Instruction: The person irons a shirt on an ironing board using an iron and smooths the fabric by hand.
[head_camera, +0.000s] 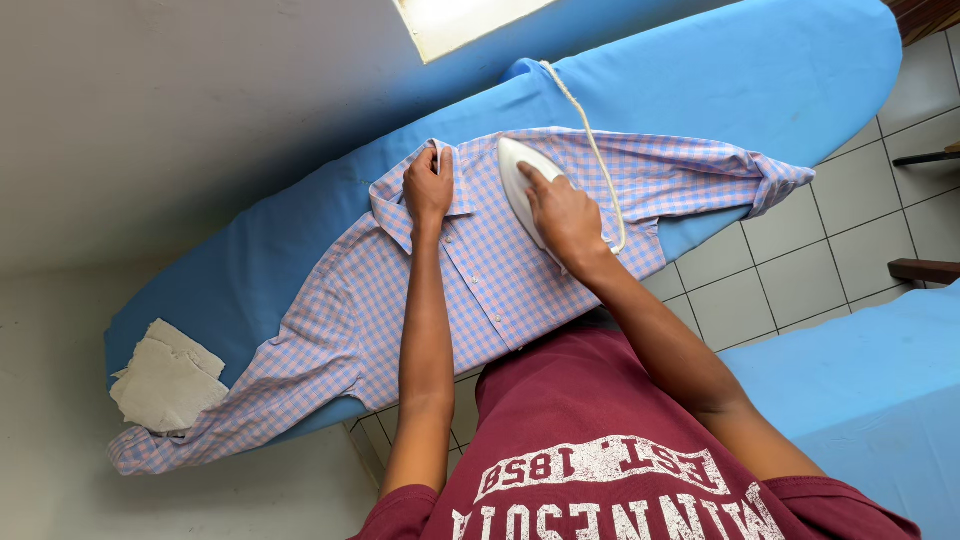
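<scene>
Head view, looking straight down: nearest the camera is the person's dark red shirt (610, 440) with pale lettering across the chest, and both bare forearms reach away from it over the ironing board (760, 70), which is covered in bright blue cloth and runs slantwise from lower left to upper right.

A pink-and-blue checked shirt (480, 270) lies spread flat on the board, its button placket running down toward the person, one sleeve trailing off the lower left edge and the other bunched at the right.

The left hand (428, 187) rests on the collar of the checked shirt, its fingers curled together and pressing the cloth down near the collar's fold. Just beside it, the right hand (562, 213) is wrapped around the handle of a white iron (522, 180), fingers closed on it with the forefinger laid forward along the top. The iron sits flat on the shirt near the collar, its point aimed away from the person. A cream cord (592, 140) runs from the iron's back over the shirt and up across the board to its far edge.

At the board's lower left end lies a crumpled pale cloth (165, 380), touching the trailing sleeve. Pale floor tiles (850, 210) show to the right, and a second blue-covered surface (870, 390) sits at lower right.
</scene>
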